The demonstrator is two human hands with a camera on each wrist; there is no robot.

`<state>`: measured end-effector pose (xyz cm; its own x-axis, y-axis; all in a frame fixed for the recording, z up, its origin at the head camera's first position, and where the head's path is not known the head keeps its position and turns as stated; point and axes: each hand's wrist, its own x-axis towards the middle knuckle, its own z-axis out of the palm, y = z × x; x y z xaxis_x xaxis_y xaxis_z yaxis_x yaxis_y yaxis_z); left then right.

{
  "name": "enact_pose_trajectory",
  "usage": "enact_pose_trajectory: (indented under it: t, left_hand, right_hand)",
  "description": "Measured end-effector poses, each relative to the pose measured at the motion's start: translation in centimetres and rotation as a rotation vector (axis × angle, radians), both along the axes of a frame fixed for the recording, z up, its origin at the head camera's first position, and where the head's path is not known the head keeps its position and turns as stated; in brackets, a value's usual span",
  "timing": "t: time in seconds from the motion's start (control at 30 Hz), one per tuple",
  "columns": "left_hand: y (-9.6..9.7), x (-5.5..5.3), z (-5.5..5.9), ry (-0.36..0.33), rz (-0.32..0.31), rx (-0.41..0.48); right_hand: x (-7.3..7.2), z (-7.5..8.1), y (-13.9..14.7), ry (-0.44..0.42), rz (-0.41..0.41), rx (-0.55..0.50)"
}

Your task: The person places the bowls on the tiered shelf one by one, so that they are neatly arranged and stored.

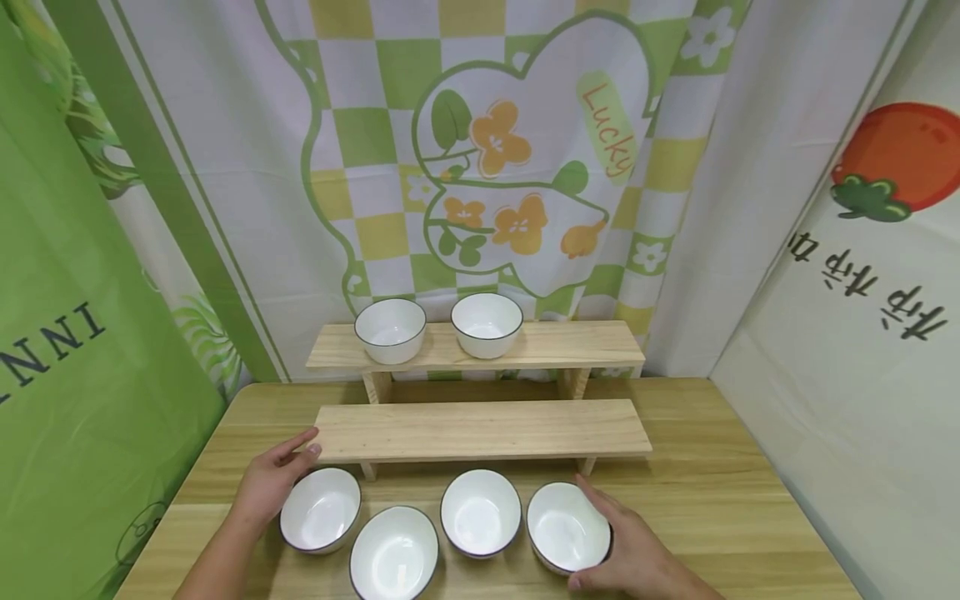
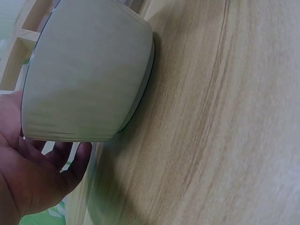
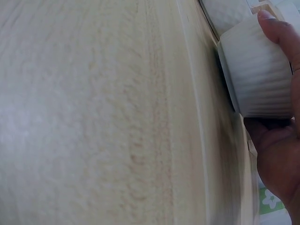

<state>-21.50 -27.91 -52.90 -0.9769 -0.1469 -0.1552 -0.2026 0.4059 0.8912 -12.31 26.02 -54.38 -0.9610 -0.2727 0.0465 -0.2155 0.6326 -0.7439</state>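
Observation:
Several white bowls with dark rims stand in a row in front of the low wooden shelf. My right hand (image 1: pixel 630 546) grips the rightmost bowl (image 1: pixel 568 527), thumb at its near side and fingers round its far right side. In the right wrist view this bowl (image 3: pixel 258 70) shows a ribbed outer wall. At the other end of the row, my left hand (image 1: pixel 272 483) is beside the leftmost bowl (image 1: pixel 321 510), fingers reaching toward the shelf's left end. The left wrist view has that bowl (image 2: pixel 89 70) in front of loosely bent fingers (image 2: pixel 78 164). Between them stand two bowls, one (image 1: pixel 395 554) nearer me than the other (image 1: pixel 481 512).
Behind the row is a two-tier wooden stand on the wood-grain table (image 1: pixel 720 483). Its lower board (image 1: pixel 480 429) bears nothing; the upper board (image 1: pixel 577 343) carries a left bowl (image 1: pixel 390 332) and a middle bowl (image 1: pixel 487 325). Printed curtains (image 1: pixel 525 167) hang behind and at both sides.

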Motion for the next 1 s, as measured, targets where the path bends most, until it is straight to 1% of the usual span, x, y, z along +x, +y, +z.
enact_pose_trajectory:
  t: [0.2,0.37,0.53,0.8,0.93,1.0]
  left_hand:
    - [0.0,0.0,0.0,0.004,-0.001,0.001]
    - [0.0,0.0,0.0,0.007,-0.003,-0.001]
    - [0.0,0.0,0.1,0.01,0.002,-0.002]
    - [0.0,0.0,0.0,0.006,-0.001,-0.022]
    - [-0.1,0.0,0.0,0.007,-0.003,-0.022]
    - [-0.1,0.0,0.0,0.008,-0.002,-0.02]
  right_hand:
    - [0.0,0.5,0.4,0.01,-0.004,-0.005]
    - [0.0,1.3,0.6,0.04,-0.008,0.005]
    - [-0.3,2.2,0.8,0.046,-0.007,0.008]
    - [-0.8,2.9,1.5,0.102,-0.008,-0.006]
    - [-0.9,3.5,1.6,0.112,-0.004,-0.036]
    - [-1.1,3.9,1.6,0.134,-0.008,-0.027]
